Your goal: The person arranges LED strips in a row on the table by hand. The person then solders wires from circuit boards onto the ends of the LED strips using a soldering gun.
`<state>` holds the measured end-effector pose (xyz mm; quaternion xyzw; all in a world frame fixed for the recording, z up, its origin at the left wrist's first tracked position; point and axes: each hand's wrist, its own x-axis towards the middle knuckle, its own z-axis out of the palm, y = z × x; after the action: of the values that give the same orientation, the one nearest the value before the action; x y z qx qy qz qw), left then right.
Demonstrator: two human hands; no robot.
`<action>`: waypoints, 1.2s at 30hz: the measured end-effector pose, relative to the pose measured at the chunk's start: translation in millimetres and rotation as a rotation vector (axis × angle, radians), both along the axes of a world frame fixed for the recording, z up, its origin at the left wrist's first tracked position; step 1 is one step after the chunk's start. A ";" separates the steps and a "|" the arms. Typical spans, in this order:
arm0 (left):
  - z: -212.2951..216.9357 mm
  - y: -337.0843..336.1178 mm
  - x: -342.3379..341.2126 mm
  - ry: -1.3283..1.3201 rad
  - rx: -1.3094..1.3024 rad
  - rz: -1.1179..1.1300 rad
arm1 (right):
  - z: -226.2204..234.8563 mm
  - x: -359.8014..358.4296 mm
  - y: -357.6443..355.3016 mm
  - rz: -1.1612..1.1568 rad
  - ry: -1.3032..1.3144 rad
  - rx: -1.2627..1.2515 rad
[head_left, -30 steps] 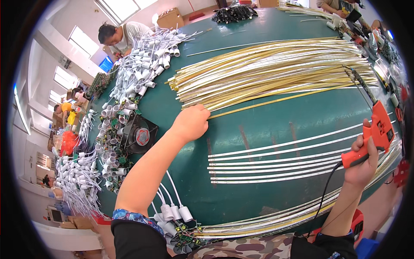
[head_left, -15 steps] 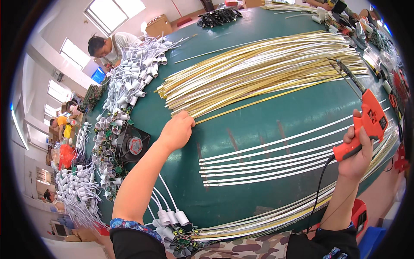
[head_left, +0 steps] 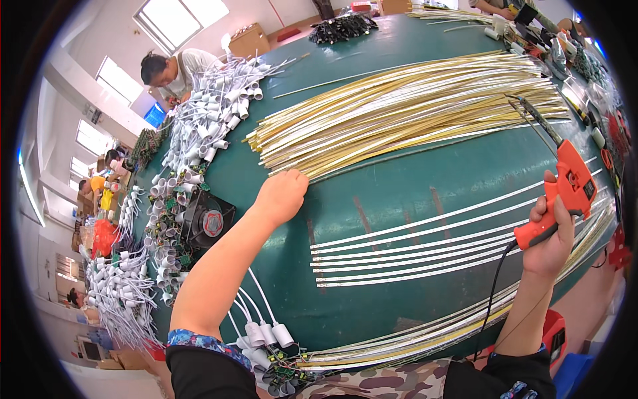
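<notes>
My left hand (head_left: 283, 197) is closed at the near left corner of a large pile of thin white and yellow LED strips (head_left: 405, 113). Its fingers pinch the end of one strip (head_left: 412, 153), which shows as a narrow dark line along the pile's near side. On the right, my right hand (head_left: 550, 243) grips a red soldering gun (head_left: 574, 181) by its handle, its metal tip pointing up and away over the pile's right end. Between my hands several white LED strips (head_left: 399, 255) lie side by side, face up, spaced apart.
White lamp sockets with wires (head_left: 206, 116) are heaped along the left. A black fan (head_left: 211, 223) stands beside my left forearm. More sockets (head_left: 266, 334) joined to strips lie at the near edge. The gun's black cable (head_left: 490, 299) hangs down. A co-worker (head_left: 176, 73) sits far left.
My left hand has shifted slightly right. The strip in its fingers, yellow side showing before, has turned and now looks thin and dark. My right hand and the soldering gun have hardly moved.
</notes>
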<state>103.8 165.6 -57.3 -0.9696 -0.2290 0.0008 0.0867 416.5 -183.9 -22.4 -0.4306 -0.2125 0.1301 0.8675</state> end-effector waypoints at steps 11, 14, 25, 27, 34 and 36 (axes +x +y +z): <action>34.9 -9.5 -39.9 -0.429 -1.088 0.494 | 2.2 6.6 -4.6 -0.003 -0.041 -0.032; 25.9 -31.4 -48.3 -0.470 -1.303 0.585 | 0.1 4.6 -1.4 0.004 -0.039 -0.037; 19.3 -67.3 -19.7 -0.161 -1.161 0.579 | 2.5 2.0 0.9 -0.011 -0.039 -0.055; 23.6 -63.7 -12.7 -0.082 -1.100 0.595 | 2.0 2.9 2.7 -0.013 -0.036 -0.060; 22.6 -40.7 -10.9 -0.242 -0.860 0.549 | -0.9 4.2 0.3 -0.021 -0.027 -0.054; 16.0 -16.1 -15.9 -0.376 -0.521 0.437 | 3.2 1.2 1.4 -0.034 -0.025 -0.055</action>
<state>87.9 149.5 -41.3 -0.8706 -0.4344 -0.1005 -0.2081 417.7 -182.6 -19.2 -0.4596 -0.2125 0.1159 0.8545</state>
